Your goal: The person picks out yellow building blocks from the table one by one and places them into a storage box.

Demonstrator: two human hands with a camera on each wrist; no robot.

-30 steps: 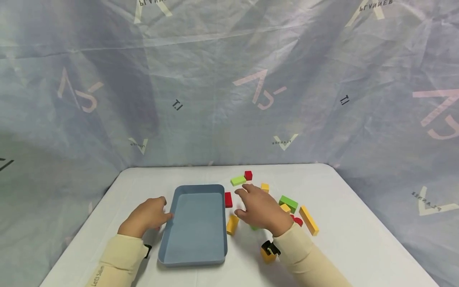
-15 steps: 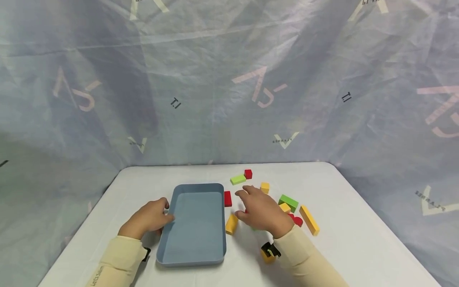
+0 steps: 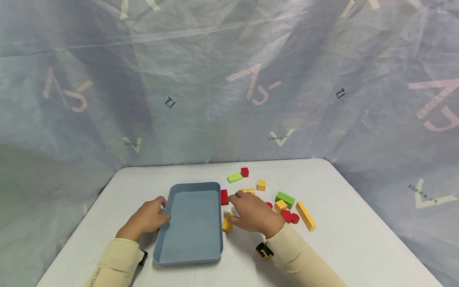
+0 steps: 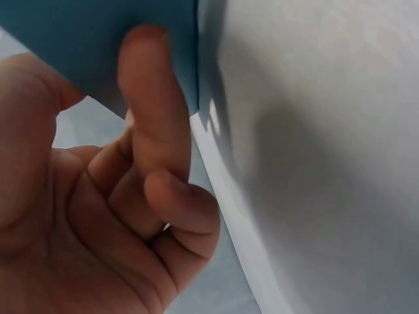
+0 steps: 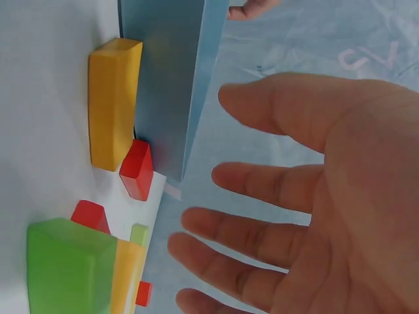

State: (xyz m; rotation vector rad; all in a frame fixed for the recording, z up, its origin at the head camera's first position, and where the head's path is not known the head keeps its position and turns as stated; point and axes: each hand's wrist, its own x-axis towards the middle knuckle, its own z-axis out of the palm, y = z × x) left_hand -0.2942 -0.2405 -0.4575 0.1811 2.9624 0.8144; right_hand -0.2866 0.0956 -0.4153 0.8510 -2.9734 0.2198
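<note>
A shallow blue-grey tray lies on the white table. My left hand pinches its left wall, thumb over the rim; in the left wrist view a finger presses the outer face of the tray. My right hand hovers open at the right of the tray, fingers spread and nothing held, as the right wrist view shows. Below its thumb a yellow block sits against the tray's right wall. A red block stands beside that wall, farther back, near the right fingertips.
Right of the tray lie scattered toy blocks: a light green one, a red cube, a yellow cube, a green block, red pieces and a long yellow bar. A printed cloth hangs behind the table.
My left fingers have closed in on the tray's left wall. My right hand has moved a little left toward the tray, uncovering a yellow block behind it. The head view has shifted slightly.
</note>
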